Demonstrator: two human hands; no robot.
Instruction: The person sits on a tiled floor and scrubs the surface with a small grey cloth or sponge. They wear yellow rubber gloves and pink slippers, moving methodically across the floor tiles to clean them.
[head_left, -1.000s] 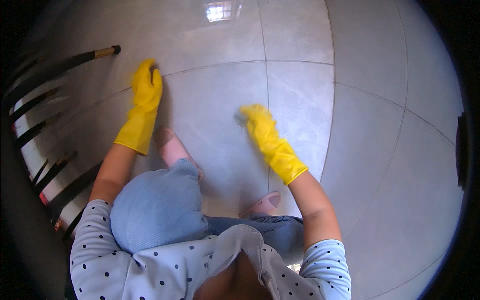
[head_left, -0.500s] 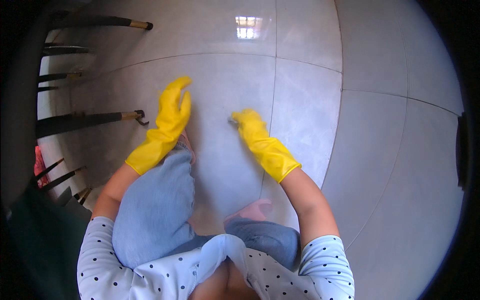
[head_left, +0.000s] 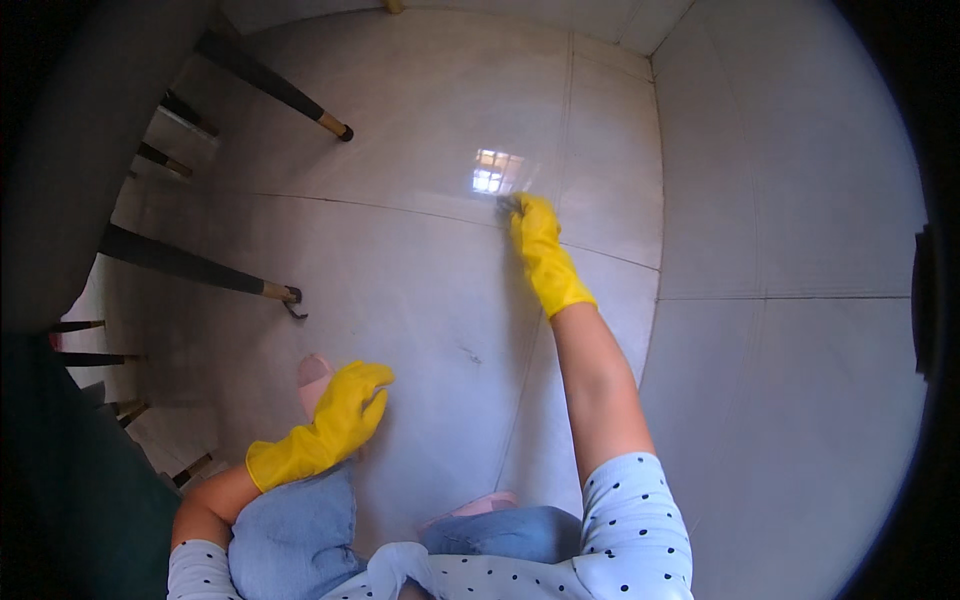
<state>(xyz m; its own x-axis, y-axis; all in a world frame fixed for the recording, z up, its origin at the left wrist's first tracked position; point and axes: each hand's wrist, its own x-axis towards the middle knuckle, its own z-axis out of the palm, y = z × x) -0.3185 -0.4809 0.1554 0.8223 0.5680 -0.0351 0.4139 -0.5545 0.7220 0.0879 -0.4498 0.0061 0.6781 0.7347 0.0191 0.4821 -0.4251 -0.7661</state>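
Both hands wear yellow rubber gloves. My right hand [head_left: 537, 232] reaches far forward over the grey tiled floor [head_left: 430, 290], close to a tile joint. Its fingers close on a small grey wad [head_left: 507, 207] that looks like a steel wool scrubber; most of it is hidden by the glove. My left hand [head_left: 347, 410] hovers by my left knee, above the pink slipper [head_left: 315, 378]. Its fingers are loosely bent with the thumb apart, and nothing shows in it. Between the hands, a small dark mark [head_left: 470, 355] lies on the tile.
Dark chair legs with gold-coloured tips [head_left: 270, 288] stand on the left. A tiled wall [head_left: 780, 230] rises along the right side. A bright window reflection [head_left: 495, 172] shows on the floor near my right hand.
My right hand has reached farther forward with the grey wad. My left hand has come back nearer to my body. The view has shifted, bringing the wall corner into sight.
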